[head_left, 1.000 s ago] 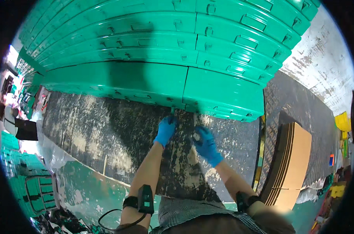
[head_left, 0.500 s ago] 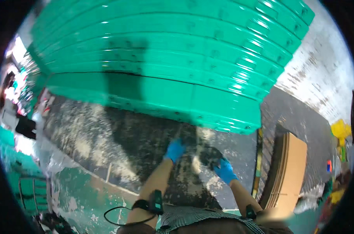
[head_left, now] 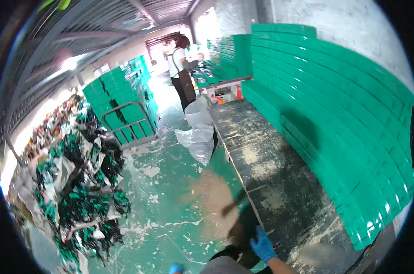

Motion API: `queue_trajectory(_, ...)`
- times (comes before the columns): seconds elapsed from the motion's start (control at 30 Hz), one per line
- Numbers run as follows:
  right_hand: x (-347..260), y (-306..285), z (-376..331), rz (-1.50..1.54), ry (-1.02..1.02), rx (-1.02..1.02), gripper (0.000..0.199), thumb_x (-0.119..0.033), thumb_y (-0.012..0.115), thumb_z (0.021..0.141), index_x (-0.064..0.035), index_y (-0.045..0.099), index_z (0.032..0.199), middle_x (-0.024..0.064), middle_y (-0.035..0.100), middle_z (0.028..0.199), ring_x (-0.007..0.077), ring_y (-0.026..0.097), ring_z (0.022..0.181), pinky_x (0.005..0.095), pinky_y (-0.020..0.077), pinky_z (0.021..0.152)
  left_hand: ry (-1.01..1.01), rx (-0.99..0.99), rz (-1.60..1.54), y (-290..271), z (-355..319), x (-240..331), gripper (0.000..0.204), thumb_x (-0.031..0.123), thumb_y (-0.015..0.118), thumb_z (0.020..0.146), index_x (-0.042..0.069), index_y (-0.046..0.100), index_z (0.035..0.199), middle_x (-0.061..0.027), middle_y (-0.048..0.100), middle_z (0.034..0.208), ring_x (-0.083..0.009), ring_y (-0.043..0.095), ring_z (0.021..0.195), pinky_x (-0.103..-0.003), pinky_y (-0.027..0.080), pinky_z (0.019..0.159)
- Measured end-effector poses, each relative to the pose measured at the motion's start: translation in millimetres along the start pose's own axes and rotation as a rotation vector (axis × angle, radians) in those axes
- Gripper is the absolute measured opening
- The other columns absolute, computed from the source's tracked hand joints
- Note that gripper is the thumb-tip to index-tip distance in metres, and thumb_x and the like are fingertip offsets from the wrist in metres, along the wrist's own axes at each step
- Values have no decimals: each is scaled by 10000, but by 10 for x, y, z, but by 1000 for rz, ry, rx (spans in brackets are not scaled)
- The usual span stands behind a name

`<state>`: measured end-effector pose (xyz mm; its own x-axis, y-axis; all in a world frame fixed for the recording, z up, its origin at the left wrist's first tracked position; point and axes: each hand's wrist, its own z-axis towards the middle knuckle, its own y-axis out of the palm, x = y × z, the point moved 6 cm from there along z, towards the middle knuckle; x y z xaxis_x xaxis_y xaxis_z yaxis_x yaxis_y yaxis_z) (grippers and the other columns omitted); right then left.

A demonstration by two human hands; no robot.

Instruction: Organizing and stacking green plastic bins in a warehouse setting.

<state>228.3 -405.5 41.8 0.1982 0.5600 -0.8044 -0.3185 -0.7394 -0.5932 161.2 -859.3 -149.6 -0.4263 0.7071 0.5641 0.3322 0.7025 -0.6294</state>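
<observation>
My right hand (head_left: 263, 247), in a blue glove, is over the near front edge of a worn dark table (head_left: 280, 201), with its fingers apart and nothing in them. I cannot tell whether it touches the tabletop. My left hand (head_left: 176, 268), also blue-gloved, just shows at the lower edge above the floor, its fingers mostly cut off. Long green boxes (head_left: 353, 132) are stacked high along the back of the table, away from both hands.
A green floor (head_left: 166, 205) with peeling paint lies left of the table. Clear plastic sheeting (head_left: 197, 132) hangs at the table's far end. Beyond it a person (head_left: 182, 73) in an apron stands by more green stacks. A scrap heap (head_left: 86, 182) and a metal-railed trolley (head_left: 131, 121) are at left.
My view has swung left and up, away from the boxes straight ahead, toward the room. Both hands have left the tabletop's middle; the left is now at the lower edge, over the floor.
</observation>
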Motion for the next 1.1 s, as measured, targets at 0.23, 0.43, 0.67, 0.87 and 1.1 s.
queue_trajectory(0.23, -952, 1246, 540, -153, -35, -607, 847, -481, 557, 797, -37, 171, 1406, 249, 361, 1354, 363, 406, 1222, 381, 341, 1009, -304, 303, -276, -850, -485, -1388, 227, 335, 460, 861, 132, 559, 837, -66, 501, 676, -204, 491, 611, -395, 418, 557)
queue_trajectory(0.43, -59, 2315, 853, -879, -256, -1191, 634, -443, 552, 777, -96, 377, 1277, 223, 521, 1196, 376, 551, 1013, 417, 432, 891, -321, 387, -1316, -502, -159, -1064, 211, 191, 471, 862, 179, 463, 652, 17, 394, 549, -120, 378, 449, -300, 313, 381)
queue_trajectory(0.67, -141, 3443, 1792, -848, -429, -1128, 252, -283, 576, 712, -73, 621, 843, 176, 624, 831, 340, 608, 747, 445, 481, 669, -397, 528, -1419, -1606, 659, -822, 303, 118, 542, 812, 14, 572, 1095, -62, 578, 704, -140, 507, 539, -278, 438, 483)
queue_trajectory(0.87, -1722, 4606, 2307, -464, -314, -1009, 381, -302, 594, 746, 15, 622, 955, 135, 657, 865, 278, 610, 702, 377, 487, 656, -226, 696, -1455, -2790, 780, -491, 395, 161, 559, 866, 48, 474, 1236, -44, 595, 883, -132, 562, 708, -271, 480, 617)
queue_trajectory(1.1, -1945, 5955, 3249, -376, -19, -1451, 330, -258, 588, 818, -21, 602, 1046, 115, 633, 892, 169, 578, 741, 308, 489, 673, 347, 1304, -1060, -6053, 1026, 1487, 226, 53, 579, 856, 10, 579, 1078, -31, 607, 909, -106, 551, 796, -254, 464, 743)
